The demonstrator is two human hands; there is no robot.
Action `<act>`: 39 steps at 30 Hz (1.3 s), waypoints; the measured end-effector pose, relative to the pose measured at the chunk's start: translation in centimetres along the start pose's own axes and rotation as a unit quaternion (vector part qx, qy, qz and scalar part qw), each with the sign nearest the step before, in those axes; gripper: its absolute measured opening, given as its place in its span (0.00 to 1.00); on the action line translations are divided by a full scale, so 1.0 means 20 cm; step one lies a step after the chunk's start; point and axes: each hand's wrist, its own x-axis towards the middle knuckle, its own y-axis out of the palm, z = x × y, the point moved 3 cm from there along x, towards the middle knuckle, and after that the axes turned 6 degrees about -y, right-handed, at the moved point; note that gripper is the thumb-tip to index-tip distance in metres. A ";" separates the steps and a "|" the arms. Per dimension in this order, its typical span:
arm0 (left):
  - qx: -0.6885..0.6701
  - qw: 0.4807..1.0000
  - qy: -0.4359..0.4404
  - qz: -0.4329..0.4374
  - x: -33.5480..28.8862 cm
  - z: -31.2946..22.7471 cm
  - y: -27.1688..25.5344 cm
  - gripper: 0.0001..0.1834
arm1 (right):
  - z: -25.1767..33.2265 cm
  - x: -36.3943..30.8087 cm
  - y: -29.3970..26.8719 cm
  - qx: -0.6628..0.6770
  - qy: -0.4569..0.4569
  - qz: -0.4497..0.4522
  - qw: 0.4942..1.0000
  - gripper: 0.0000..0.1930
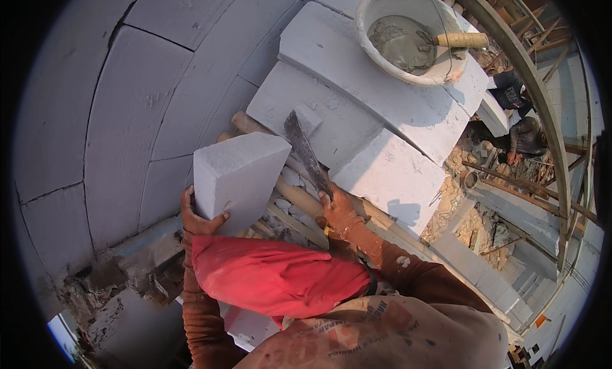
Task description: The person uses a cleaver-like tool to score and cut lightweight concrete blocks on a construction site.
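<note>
My left hand [203, 217] grips a cut piece of white aerated concrete block [241, 177] from its left side and lower edge, with fingers and thumb spread around it. The block stands tilted beside the wall, above my red-clothed knee [274, 276]. In my right hand [341, 214] is a machete [303, 146], its dark, worn blade pointing up and away to the left. The blade is apart from the held block. A small block offcut [306, 118] lies just behind the blade, on larger white blocks [363, 69].
A mortar bucket [440, 79] with a wooden-handled tool [462, 40] stands on the far blocks. The block wall [134, 101] rises at left. Bamboo poles [296, 197] lie under me. Down at right, another person [529, 136] works amid rubble, behind a curved bar [549, 101].
</note>
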 end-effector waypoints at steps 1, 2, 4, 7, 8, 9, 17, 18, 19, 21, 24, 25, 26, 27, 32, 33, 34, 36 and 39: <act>-0.094 0.996 -0.004 0.003 0.03 0.04 0.03 0.48 | 0.00 0.01 -0.01 0.038 -0.029 -0.050 0.998 0.13; -0.183 0.983 -0.010 0.002 0.04 0.08 0.04 0.48 | 0.06 0.03 -0.03 0.041 0.008 -0.038 0.998 0.11; -0.241 0.970 0.008 -0.010 0.07 0.06 0.10 0.48 | 0.08 0.06 -0.04 0.022 0.025 -0.025 0.999 0.11; -0.307 0.951 0.013 -0.013 0.11 0.06 0.18 0.49 | 0.08 0.10 -0.07 -0.009 0.024 -0.008 1.000 0.13; -0.325 0.946 -0.007 -0.011 0.11 0.06 0.21 0.49 | 0.08 0.10 -0.08 -0.018 0.003 0.001 1.000 0.15; -0.343 0.939 -0.027 -0.010 0.12 0.06 0.23 0.50 | 0.08 0.10 -0.09 -0.022 -0.002 0.005 1.000 0.15; -0.167 0.986 0.015 0.000 0.16 -0.05 0.19 0.49 | 0.07 0.02 -0.21 -0.002 0.020 0.014 1.000 0.14; -0.142 0.989 0.031 0.023 0.16 -0.07 0.18 0.49 | 0.08 0.02 -0.22 -0.005 0.014 0.018 1.000 0.14; -0.145 0.989 0.029 0.016 0.18 -0.08 0.16 0.49 | 0.09 0.01 -0.24 -0.005 0.027 0.010 1.000 0.14; -0.094 0.990 0.088 0.057 0.21 -0.15 0.14 0.46 | 0.10 0.01 -0.27 -0.005 0.030 0.010 0.999 0.14; -0.034 0.990 0.058 0.126 0.23 -0.22 0.13 0.44 | 0.05 -0.01 -0.29 0.011 0.002 -0.032 0.999 0.16; -0.036 0.991 0.055 0.119 0.24 -0.22 0.11 0.44 | 0.04 0.01 -0.28 0.010 -0.004 -0.026 1.000 0.16; -0.013 0.989 0.085 0.118 0.23 -0.22 0.11 0.44 | 0.04 0.02 -0.28 0.003 -0.021 -0.035 0.999 0.17; 0.010 0.987 0.115 0.116 0.22 -0.22 0.10 0.43 | 0.05 0.03 -0.27 -0.002 -0.038 -0.043 0.998 0.18; -0.083 0.975 0.109 0.173 0.23 -0.27 0.02 0.47 | 0.00 0.18 -0.25 0.258 0.120 -0.003 0.959 0.23; -0.147 0.962 0.121 0.194 0.24 -0.28 0.01 0.48 | 0.01 0.22 -0.24 0.324 0.116 -0.035 0.938 0.24; -0.148 0.963 0.118 0.190 0.25 -0.28 0.02 0.48 | -0.02 0.25 -0.25 0.324 0.107 -0.028 0.940 0.27; -0.211 0.939 0.107 0.250 0.27 -0.29 0.06 0.51 | -0.02 0.31 -0.22 0.360 0.086 -0.038 0.928 0.27; -0.245 0.923 0.051 0.292 0.27 -0.28 0.12 0.54 | 0.02 0.31 -0.23 0.428 0.123 -0.058 0.894 0.27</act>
